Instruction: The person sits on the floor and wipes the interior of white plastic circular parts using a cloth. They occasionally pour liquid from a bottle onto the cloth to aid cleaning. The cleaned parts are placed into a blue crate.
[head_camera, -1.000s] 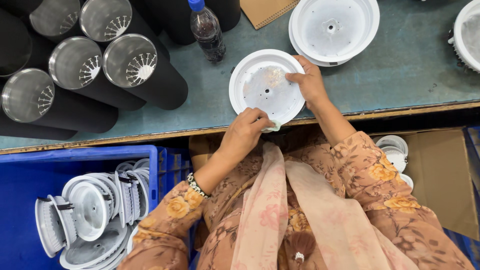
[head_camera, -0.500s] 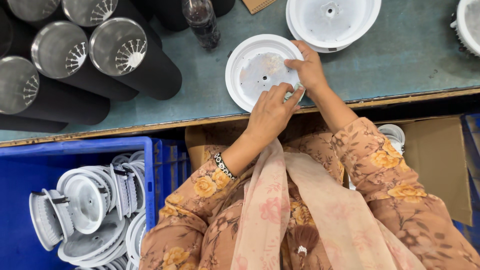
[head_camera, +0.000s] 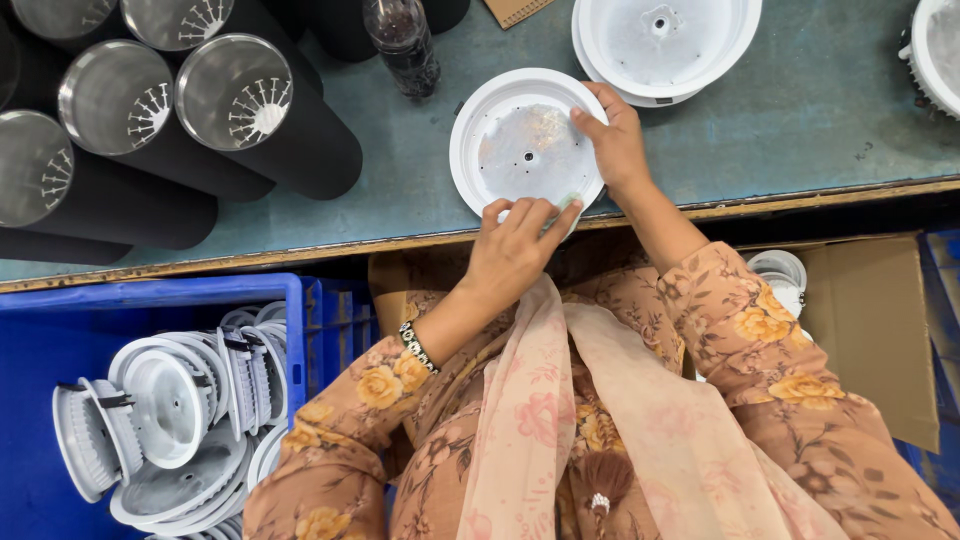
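A round white lamp housing (head_camera: 522, 145) with a shiny disc inside lies on the grey-green bench near its front edge. My left hand (head_camera: 515, 250) grips the housing's near rim with its fingers curled over it. On the far right rim rests my right hand (head_camera: 618, 140), pinching the edge with fingertips over the disc.
A stack of white housings (head_camera: 660, 40) sits behind. Black cylinders with silver reflectors (head_camera: 250, 110) lie at the left, and a dark bottle (head_camera: 402, 45) stands behind the housing. A blue crate (head_camera: 60, 320) of white housings is lower left; a cardboard box (head_camera: 880, 300) is at the right.
The view has shifted slightly. My left hand has slid along the near rim toward the right, and my right hand has moved a little along the far rim.
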